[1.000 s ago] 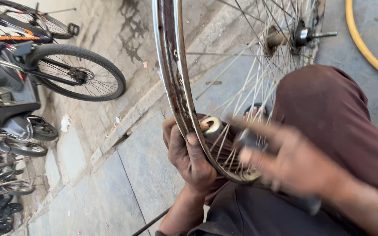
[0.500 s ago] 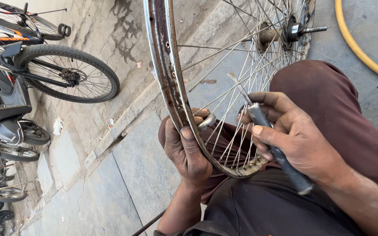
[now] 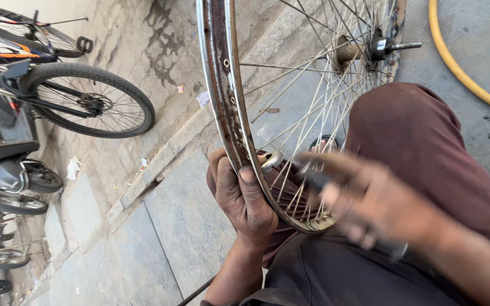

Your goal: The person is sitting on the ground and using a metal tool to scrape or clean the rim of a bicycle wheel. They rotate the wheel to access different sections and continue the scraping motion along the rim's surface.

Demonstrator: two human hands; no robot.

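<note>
A bare, rusty bicycle wheel rim (image 3: 222, 85) with thin spokes stands upright between my knees, its hub and axle (image 3: 370, 50) at the top. My left hand (image 3: 242, 195) grips the lower part of the rim, thumb over its edge, with a small metal ring by the fingers. My right hand (image 3: 370, 204) is blurred over the spokes near the bottom of the rim, closed on a dark-handled tool (image 3: 395, 249) whose end pokes out below the palm. My lap in brown and dark cloth lies beneath.
A parked bicycle (image 3: 86, 105) leans at the left, with a scooter (image 3: 1, 136) and more bikes below it. A yellow hose (image 3: 460, 68) curves at the top right. Stone paving and a kerb (image 3: 160, 164) run under the wheel.
My right hand has moved quickly with the tool across the spokes and is now motion-blurred, lower and further right. My left hand keeps its grip on the rim.
</note>
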